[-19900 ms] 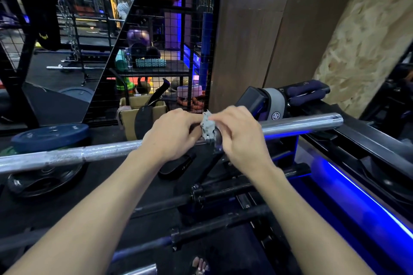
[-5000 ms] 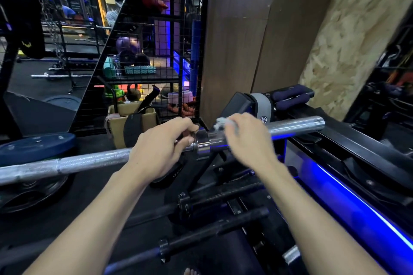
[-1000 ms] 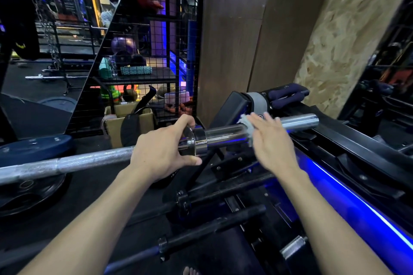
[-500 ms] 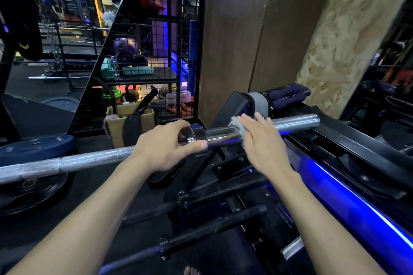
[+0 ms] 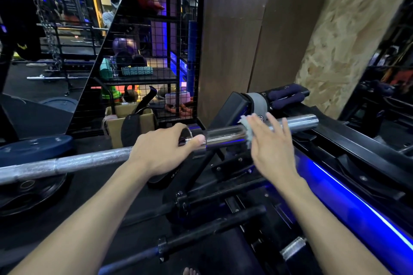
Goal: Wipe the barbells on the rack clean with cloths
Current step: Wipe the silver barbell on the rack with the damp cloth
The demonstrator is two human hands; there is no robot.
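Landmark: the chrome barbell (image 5: 223,135), lying across the view from lower left to upper right, its thicker sleeve end pointing right.
Nearest, below the barbell: two dark barbells (image 5: 201,233) lie on the black rack (image 5: 241,176); bare toes (image 5: 190,271) show at the bottom edge.
Right of the barbell's sleeve: a blue light strip (image 5: 357,198) runs along the rack's frame.
Left hand (image 5: 161,152): fingers curled over the barbell at its collar, thumb stretched along the near side of the sleeve; it grips the bar.
Right hand (image 5: 271,143): fingers straight and spread, palm pressing a pale cloth (image 5: 247,127) onto the sleeve, right of the left hand.
Cloth: bunched between palm and sleeve, its edge showing at the hand's left side.
Under the barbell's left shaft: dark weight plates (image 5: 33,149) on the floor.
Beyond the barbell: a cardboard box (image 5: 116,123), then a wire-mesh cage (image 5: 145,51) holding gym gear.
Farthest, beyond the sleeve: brown wall panels (image 5: 234,40).
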